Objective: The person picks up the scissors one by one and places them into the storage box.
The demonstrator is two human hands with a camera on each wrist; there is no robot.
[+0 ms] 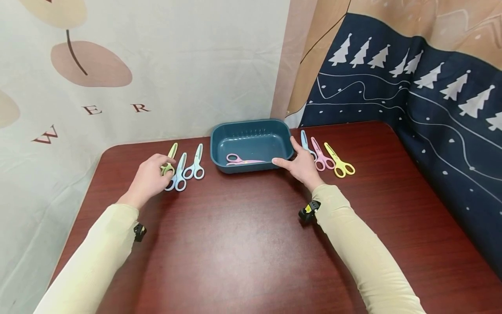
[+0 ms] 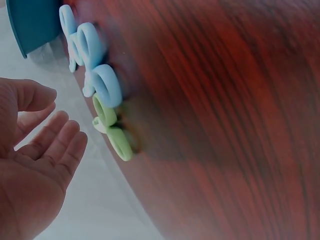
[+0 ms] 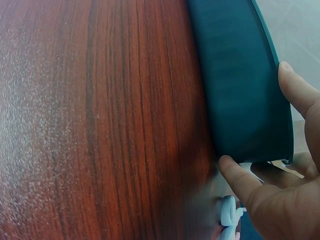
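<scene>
My left hand [image 1: 150, 178] hovers at the green scissors [image 1: 173, 150], its fingers loosely bent; the left wrist view shows a gap between the fingers and the green handles [image 2: 119, 142]. Beside them lie two pairs of light blue scissors, one nearer [image 1: 182, 162] and one farther [image 1: 199, 152]. A dark teal plastic bin [image 1: 251, 167] stands at the table's back with pink scissors [image 1: 251, 162] inside. My right hand [image 1: 301, 165] grips the bin's right front corner, thumb on the rim and fingers along its outer side.
Right of the bin lie blue scissors [image 1: 304, 139], pink scissors [image 1: 319, 150] and yellow scissors [image 1: 333, 155], the blue handles partly behind my right hand. A pale printed cloth [image 1: 188, 87] hangs behind the reddish-brown table [image 1: 235, 244]; a navy tree-patterned cloth [image 1: 443, 126] hangs at the right.
</scene>
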